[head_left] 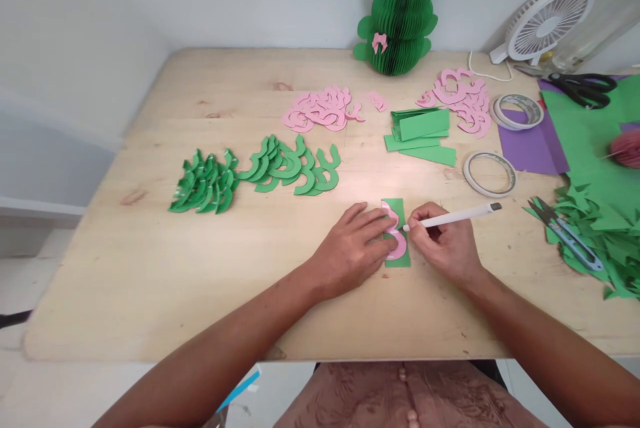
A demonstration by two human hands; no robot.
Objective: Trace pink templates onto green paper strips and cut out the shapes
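My left hand [355, 245] lies with fingers stretched out, pressing a pink curved paper cutout [399, 245] onto a green paper strip [406, 209]. The cutout has a wavy, 3-like right edge; my fingertips cover its left part. In my right hand [445, 241] is a white pen [457, 216] with a grey end, its tip at the notch in the cutout's edge. Beyond my hands lies a small pile of green paper strips [425, 127]. To the left are curved green cutouts [290, 167] and a heap of folded green pieces [205, 183].
Pink cutouts [320, 110] and more pink pieces [463, 100] lie farther back. A green honeycomb paper figure [403, 21] and a white fan [547, 21] stand at the wall. Tape rolls [467, 175], snips [570, 235], black scissors [583, 88] and green scraps [620, 235] are rightward.
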